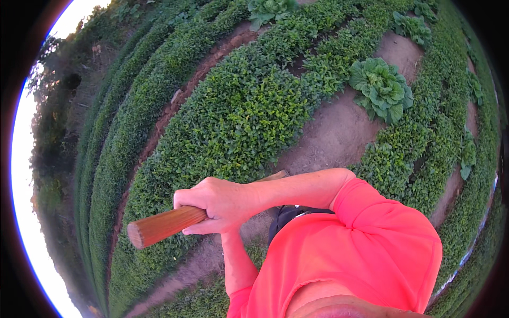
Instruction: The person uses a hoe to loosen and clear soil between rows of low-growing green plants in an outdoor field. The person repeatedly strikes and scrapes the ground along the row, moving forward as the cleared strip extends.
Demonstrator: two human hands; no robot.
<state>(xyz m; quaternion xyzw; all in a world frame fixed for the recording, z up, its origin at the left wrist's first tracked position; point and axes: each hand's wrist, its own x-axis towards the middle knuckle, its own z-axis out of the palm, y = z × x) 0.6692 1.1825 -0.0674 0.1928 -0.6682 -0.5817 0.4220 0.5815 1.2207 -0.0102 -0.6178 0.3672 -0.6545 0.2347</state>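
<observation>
A thick wooden handle [169,226], with its blunt round end at the lower left, slants across in front of my body. My right hand [220,200] is closed around it just behind that end, with the thumb on the lower side. My left forearm [240,262] rises from below and passes behind my right wrist. My left hand is hidden there, so its grip does not show. Beyond my right forearm, a piece of wooden shaft [278,175] shows low over the ground. Whatever is at its far end is hidden. Dense leafy bushes [238,123] grow right beyond my hands.
Bare soil paths [330,131] run between clipped bush rows. A large leafy cabbage-like plant [381,89] grows on the path at upper right, with another [272,10] at the top. A reddish soil furrow [175,105] and further hedge rows [131,115] lie to the left.
</observation>
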